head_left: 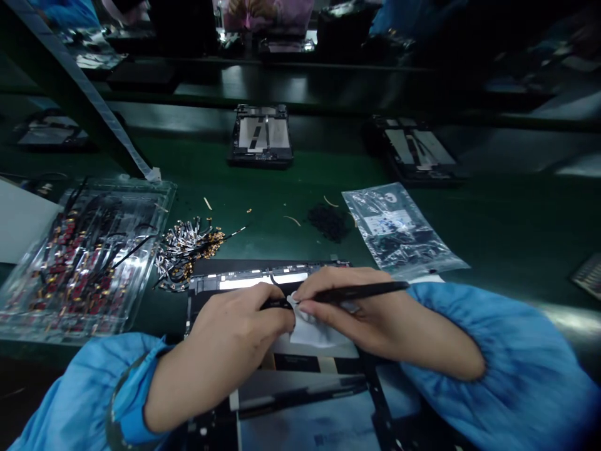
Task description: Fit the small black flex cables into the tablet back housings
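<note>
The left hand (235,341) is curled closed, its fingertips pinching a thin black cable (277,289) against the top edge of the open device (263,279); the right hand (370,313) is closed around slim black tweezers (361,291), a matt, tapered bar lying nearly level across the fingers, tip pointing left toward the other hand; a crumpled white wipe (312,331) sits under both sets of fingertips, soft and creased; the device is flat and rectangular, dark framed, with pale metallic plates, lying at the near edge of the bench (516,213); both sleeves are loose blue fabric gathered at the cuff; the bench top is smooth dark green; to the left, a clear moulded plastic tray (79,257) holds rows of small red and black parts, and just beside its right edge lies a loose heap of gold-tipped connectors (188,247); behind the right hand, a glossy transparent bag (399,228) lies flat, near a small pile of black screws (328,220); two further open devices (260,134) rest well apart at the far side; bare green surface lies open between the near device and those units, and to the right of the bag.
</note>
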Demonstrator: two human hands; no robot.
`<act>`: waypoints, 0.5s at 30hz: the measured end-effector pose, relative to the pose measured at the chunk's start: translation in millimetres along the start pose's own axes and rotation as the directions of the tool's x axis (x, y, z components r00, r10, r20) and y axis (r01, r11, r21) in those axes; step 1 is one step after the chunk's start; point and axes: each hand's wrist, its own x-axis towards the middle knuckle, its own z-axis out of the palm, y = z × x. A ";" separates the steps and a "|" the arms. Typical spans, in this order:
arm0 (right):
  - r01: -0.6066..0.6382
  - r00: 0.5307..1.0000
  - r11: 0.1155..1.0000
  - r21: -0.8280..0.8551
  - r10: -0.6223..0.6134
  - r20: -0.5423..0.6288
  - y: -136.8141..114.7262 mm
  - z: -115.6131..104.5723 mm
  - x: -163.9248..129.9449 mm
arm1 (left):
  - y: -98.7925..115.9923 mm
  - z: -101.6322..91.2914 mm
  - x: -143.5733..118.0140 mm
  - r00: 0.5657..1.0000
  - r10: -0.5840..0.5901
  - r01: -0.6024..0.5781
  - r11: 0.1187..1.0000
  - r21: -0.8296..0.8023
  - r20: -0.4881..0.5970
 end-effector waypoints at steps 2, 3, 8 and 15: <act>0.017 1.000 1.000 -0.024 -0.017 0.002 -1.0 1.5 0.6 | 0.2 -1.0 0.6 1.000 -0.008 0.008 1.000 -0.003 0.021; 0.026 1.000 0.998 -0.059 -0.026 0.007 -1.5 1.9 0.9 | 0.2 -1.4 0.9 1.000 -0.008 0.008 1.000 -0.006 0.023; 0.033 0.999 0.996 -0.084 -0.031 0.021 -2.9 -0.4 0.7 | -0.3 -1.4 1.4 1.000 0.011 -0.011 1.000 -0.010 0.006; 0.020 1.000 0.996 -0.092 -0.022 -0.020 -4.0 4.9 6.8 | -1.1 -0.9 2.2 1.000 -0.003 0.003 1.000 -0.014 0.013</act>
